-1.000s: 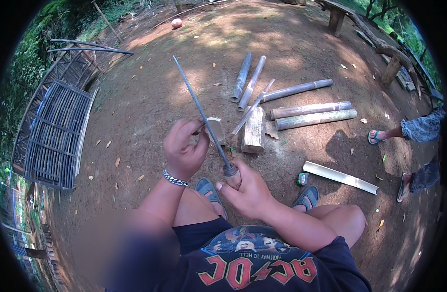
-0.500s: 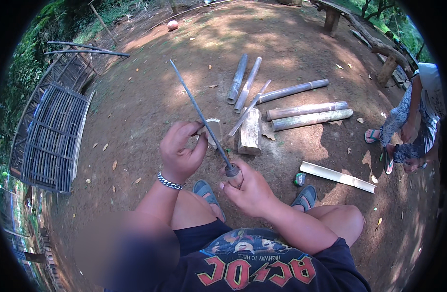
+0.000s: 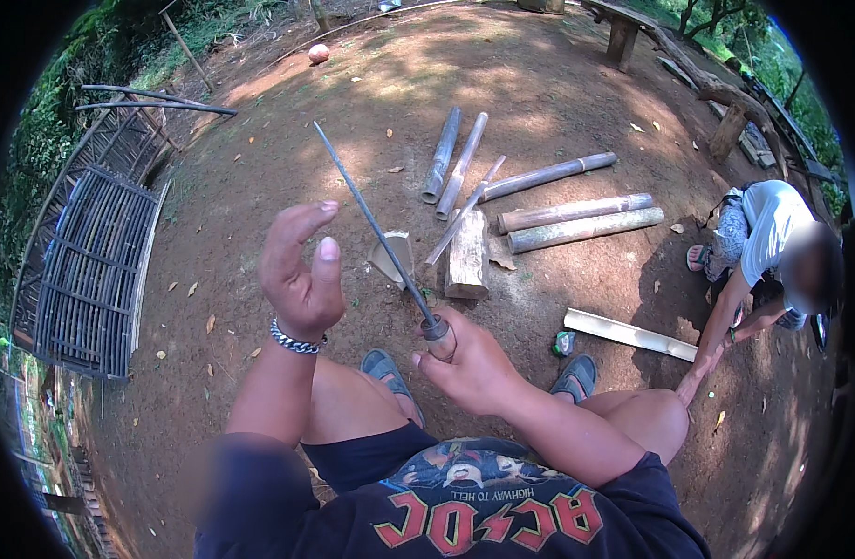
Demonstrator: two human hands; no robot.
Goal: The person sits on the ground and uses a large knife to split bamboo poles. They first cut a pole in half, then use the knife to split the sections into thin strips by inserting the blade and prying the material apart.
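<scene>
My right hand (image 3: 474, 363) is wrapped round the short wooden handle of a machete (image 3: 376, 228), whose long thin blade is seen nearly edge-on and points up and to the left. My left hand (image 3: 303, 275) hovers left of the blade, open, with thumb and fingers apart and nothing between them. Below the blade's middle, a curved piece of split bamboo (image 3: 391, 255) lies on the ground. Beyond my hands is a squared wood block (image 3: 467, 265), with a narrow bamboo strip (image 3: 465, 212) leaning across its left side.
Several bamboo poles (image 3: 586, 229) lie around the block. At the right, a crouching person (image 3: 772, 228) reaches toward the end of a split bamboo half (image 3: 628, 335). A small green and dark object (image 3: 563, 344) sits by my right foot. A bamboo slat bench (image 3: 92, 270) stands at left.
My left hand has moved away from the blade, leftward, and its fingers have spread. The other person has bent down and reached toward the split bamboo half. My right hand keeps its hold.
</scene>
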